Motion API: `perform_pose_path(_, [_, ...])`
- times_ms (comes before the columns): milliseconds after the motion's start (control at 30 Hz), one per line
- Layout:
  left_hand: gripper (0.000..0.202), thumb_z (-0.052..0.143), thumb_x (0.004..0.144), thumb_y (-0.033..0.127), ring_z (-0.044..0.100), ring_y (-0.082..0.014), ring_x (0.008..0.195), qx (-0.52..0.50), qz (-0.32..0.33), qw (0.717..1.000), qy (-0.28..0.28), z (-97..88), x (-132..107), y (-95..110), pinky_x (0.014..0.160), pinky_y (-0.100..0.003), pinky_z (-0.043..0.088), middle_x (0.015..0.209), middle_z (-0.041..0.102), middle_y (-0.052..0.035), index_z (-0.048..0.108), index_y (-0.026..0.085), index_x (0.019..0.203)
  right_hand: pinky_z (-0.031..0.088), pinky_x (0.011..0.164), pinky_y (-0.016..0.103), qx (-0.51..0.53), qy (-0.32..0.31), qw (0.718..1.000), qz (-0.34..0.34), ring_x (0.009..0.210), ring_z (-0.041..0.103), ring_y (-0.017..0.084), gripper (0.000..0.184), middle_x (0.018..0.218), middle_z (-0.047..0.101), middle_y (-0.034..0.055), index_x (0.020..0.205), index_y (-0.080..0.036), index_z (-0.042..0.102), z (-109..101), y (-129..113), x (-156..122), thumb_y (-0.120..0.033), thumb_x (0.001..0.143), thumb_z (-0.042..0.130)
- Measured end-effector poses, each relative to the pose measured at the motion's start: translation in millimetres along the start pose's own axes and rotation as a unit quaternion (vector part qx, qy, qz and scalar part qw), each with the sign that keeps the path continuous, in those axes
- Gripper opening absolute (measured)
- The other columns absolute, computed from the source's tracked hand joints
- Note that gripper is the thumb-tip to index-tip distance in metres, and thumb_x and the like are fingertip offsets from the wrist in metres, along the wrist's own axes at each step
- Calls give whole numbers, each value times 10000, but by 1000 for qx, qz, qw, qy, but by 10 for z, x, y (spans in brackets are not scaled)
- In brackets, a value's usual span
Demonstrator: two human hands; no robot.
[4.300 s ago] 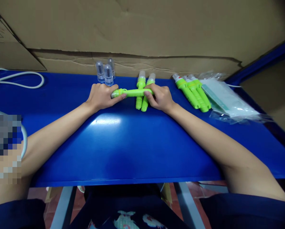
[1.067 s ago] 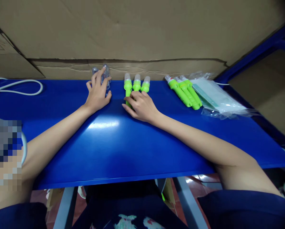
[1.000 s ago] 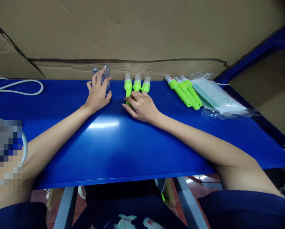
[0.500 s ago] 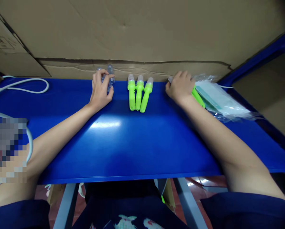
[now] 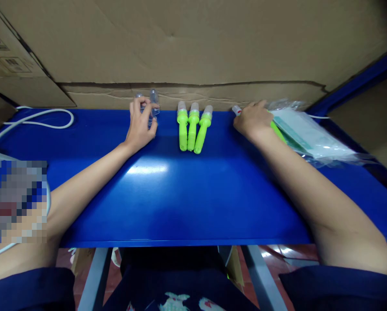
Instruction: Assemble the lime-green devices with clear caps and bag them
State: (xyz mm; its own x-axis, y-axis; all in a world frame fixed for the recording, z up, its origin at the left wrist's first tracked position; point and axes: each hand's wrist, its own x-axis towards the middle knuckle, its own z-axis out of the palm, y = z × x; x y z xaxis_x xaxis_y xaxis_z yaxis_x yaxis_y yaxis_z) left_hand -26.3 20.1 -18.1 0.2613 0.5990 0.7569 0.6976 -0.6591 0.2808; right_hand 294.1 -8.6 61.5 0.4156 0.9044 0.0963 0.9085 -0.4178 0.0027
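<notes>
My left hand (image 5: 140,123) is at the back of the table, with curled fingers closed around small clear plastic tubes with rounded ends. One clear tube (image 5: 154,96) stands upright just beyond the fingertips. Three lime-green handled pieces with clear caps (image 5: 192,125) lie side by side between my hands, caps toward the back. On the right, my right hand (image 5: 254,119) is palm down with bent fingers. A small white piece with a red mark (image 5: 236,110) pokes out at its left, and a lime-green handle (image 5: 278,132) shows behind the wrist. Whatever is under its fingers is hidden.
A clear plastic bag with white and green contents (image 5: 313,131) lies right of my right hand. Cardboard (image 5: 193,43) walls off the back of the blue table (image 5: 193,194). A white cable (image 5: 59,118) loops at the left, near a blurred-out patch.
The view has swung slightly left, so everything sits farther right in the picture. The white piece's red mark beside my right hand now shows. My left hand keeps its grip.
</notes>
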Motion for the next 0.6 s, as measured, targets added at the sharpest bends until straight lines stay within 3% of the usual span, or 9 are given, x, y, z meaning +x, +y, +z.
perform_pose_path(167, [472, 570, 953, 283, 533, -377, 1328, -11, -2, 1000, -17, -25, 6, -3, 1186, -656, 392, 1409, 565, -171, 506, 246, 1420, 478, 1087, 455, -41, -50, 998, 2, 1392, 573, 389, 459, 1457, 572, 310, 1427, -8, 623, -45, 21, 57, -202, 1016, 556])
perform_pose_path(267, [587, 572, 957, 302, 552, -359, 1344, -21, -3, 999, -49, -18, 8, -15, 1191, -599, 413, 1469, 560, -185, 386, 223, 1508, 500, 1014, 415, -48, -86, 995, -28, 1356, 596, 378, 468, 1423, 593, 331, 1424, 9, 621, -101, 57, 60, -234, 1030, 546])
perform_pose_path(367, [574, 562, 957, 281, 593, -344, 1317, -13, -7, 996, -88, -11, 13, 8, 1174, -553, 440, 1434, 593, -196, 386, 185, 1494, 512, 921, 348, -58, -117, 989, -71, 1252, 658, 340, 446, 1297, 666, 328, 1378, 43, 642, -141, 77, 37, -202, 1020, 539])
perform_pose_path(467, [576, 568, 959, 276, 628, -341, 1288, -10, -20, 994, -110, -27, 18, 62, 1170, -549, 437, 1370, 635, -190, 382, 173, 1495, 512, 952, 352, -70, -111, 988, -83, 1288, 644, 351, 444, 1345, 648, 327, 1384, 39, 635, -147, 57, 0, -179, 1005, 557])
perform_pose_path(600, [607, 624, 947, 321, 671, -348, 1242, -12, -39, 992, -121, -63, 18, 100, 1149, -563, 449, 1376, 641, -185, 387, 184, 1490, 521, 998, 404, -65, -73, 992, -75, 1330, 622, 376, 460, 1401, 634, 295, 1396, -6, 628, -121, -1, -59, -269, 1022, 577])
